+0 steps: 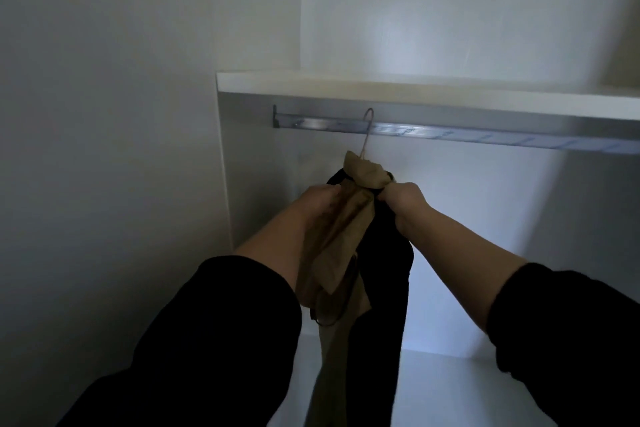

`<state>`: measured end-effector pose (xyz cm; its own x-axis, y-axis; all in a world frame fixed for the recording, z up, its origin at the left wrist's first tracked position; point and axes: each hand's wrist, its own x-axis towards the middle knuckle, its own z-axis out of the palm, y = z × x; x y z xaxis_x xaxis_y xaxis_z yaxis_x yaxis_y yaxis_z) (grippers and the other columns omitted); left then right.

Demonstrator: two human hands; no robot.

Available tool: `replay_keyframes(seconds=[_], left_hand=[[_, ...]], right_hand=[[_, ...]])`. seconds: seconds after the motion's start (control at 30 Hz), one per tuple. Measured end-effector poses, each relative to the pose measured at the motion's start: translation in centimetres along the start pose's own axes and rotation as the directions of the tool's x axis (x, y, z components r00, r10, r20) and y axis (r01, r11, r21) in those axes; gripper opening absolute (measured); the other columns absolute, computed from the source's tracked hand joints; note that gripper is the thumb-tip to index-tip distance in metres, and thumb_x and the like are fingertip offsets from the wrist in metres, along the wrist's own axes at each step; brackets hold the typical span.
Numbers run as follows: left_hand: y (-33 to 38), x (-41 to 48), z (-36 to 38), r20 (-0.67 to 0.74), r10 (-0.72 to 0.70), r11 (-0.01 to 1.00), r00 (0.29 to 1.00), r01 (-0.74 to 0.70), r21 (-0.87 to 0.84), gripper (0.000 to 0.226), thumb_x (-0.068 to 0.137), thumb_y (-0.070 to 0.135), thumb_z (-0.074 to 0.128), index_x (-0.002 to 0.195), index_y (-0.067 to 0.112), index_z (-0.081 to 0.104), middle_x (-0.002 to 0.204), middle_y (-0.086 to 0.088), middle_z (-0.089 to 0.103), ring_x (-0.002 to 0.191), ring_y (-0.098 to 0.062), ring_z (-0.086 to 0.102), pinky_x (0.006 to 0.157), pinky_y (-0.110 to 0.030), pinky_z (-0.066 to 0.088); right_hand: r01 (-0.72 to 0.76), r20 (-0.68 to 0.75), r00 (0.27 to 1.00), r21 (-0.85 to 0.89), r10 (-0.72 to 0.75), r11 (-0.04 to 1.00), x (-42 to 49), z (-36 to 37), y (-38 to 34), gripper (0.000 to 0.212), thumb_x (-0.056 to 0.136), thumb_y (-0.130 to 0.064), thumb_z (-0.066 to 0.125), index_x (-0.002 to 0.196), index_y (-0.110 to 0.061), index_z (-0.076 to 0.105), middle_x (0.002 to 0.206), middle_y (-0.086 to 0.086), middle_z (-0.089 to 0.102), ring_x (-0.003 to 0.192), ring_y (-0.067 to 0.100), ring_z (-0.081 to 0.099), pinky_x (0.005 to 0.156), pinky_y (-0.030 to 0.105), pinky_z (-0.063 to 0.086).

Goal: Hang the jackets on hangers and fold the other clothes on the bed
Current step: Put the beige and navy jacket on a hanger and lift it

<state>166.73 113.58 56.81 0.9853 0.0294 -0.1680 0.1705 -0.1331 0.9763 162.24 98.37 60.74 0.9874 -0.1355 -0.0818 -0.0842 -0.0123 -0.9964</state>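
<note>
Inside the wardrobe: we look up at a metal rail (450, 135) fixed just under a pale shelf (415, 88); the light is dim.
Hanger: only its wire hook (367, 128) shows, and it appears to be looped over the rail near the rail's left end.
Tan jacket (349, 218): it hangs from the hanger with its collar bunched just below the hook and its body falling between our forearms.
Black garment (384, 288): it hangs against the tan jacket on the right side. We cannot tell whether it shares the same hanger or whether it is a jacket.
Left hand (320, 201): the fingers are curled round the tan fabric just below the collar.
Right hand (403, 199): it is clenched on the upper edge of the black garment, beside the tan collar.
Step in hand: we judge that the hung clothes are being settled and straightened on the rail.
Done so far: at least one jacket looks to be on its hanger and in the wardrobe.
Left to do: both hands have yet to let go. The bed and the clothes to be folded are out of view, so we cannot say how much folding remains.
</note>
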Motion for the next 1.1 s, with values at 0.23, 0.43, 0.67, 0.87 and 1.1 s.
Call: replay_keyframes(seconds=[0.23,0.43,0.67,0.87,1.1], left_hand=[[-0.6,0.5,0.5,0.023,-0.055,0.983,0.998,0.059,-0.174,0.035,0.096,0.040,0.054,0.105,0.010,0.067,0.084,-0.009,0.075,0.065,-0.019,0.070,0.045,-0.022,0.049],[-0.6,0.6,-0.3,-0.014,-0.034,0.949,0.999,0.028,-0.314,0.053,0.102,0.041,0.038,0.138,0.004,0.046,0.142,-0.018,0.048,0.130,-0.032,0.046,0.093,-0.034,0.046],[-0.6,0.5,0.5,0.014,-0.075,0.946,0.997,0.076,-0.316,0.053,0.096,0.041,0.051,0.137,0.007,0.049,0.138,-0.014,0.052,0.125,-0.030,0.049,0.108,-0.037,0.039],[-1.1,1.9,0.4,-0.033,-0.106,0.974,0.994,0.097,-0.205,0.053,0.088,0.034,0.065,0.132,0.008,0.054,0.123,-0.016,0.060,0.111,-0.033,0.058,0.102,-0.045,0.046],[-1.2,1.4,1.2,-0.215,-0.086,0.995,0.973,0.073,-0.071,0.046,0.090,0.032,0.060,0.130,0.009,0.056,0.122,-0.014,0.060,0.108,-0.028,0.057,0.099,-0.042,0.047]], right_hand=[[0.024,0.050,0.999,-0.098,-0.019,0.995,1.3,2.9,0.6,0.023,0.090,0.004,0.049,0.110,0.004,0.059,0.085,0.013,0.059,0.065,0.021,0.056,0.053,0.025,0.046],[0.000,0.233,0.969,-0.316,0.077,0.949,2.0,4.6,2.6,0.028,0.094,-0.005,0.047,0.118,0.004,0.057,0.110,0.022,0.062,0.102,0.037,0.061,0.091,0.046,0.051],[0.039,0.370,0.920,-0.420,0.132,0.907,1.3,4.0,4.8,0.031,0.087,0.004,0.049,0.117,0.005,0.056,0.105,0.023,0.059,0.096,0.035,0.058,0.084,0.039,0.049],[0.022,0.366,0.923,-0.351,0.116,0.936,0.1,2.3,6.0,0.035,0.081,0.009,0.057,0.116,0.005,0.054,0.110,0.027,0.061,0.102,0.042,0.061,0.093,0.053,0.051],[-0.143,0.315,0.927,-0.202,0.202,0.969,-0.4,1.0,6.5,0.025,0.080,0.012,0.060,0.095,-0.008,0.065,0.109,0.017,0.065,0.105,0.033,0.063,0.097,0.045,0.051]])
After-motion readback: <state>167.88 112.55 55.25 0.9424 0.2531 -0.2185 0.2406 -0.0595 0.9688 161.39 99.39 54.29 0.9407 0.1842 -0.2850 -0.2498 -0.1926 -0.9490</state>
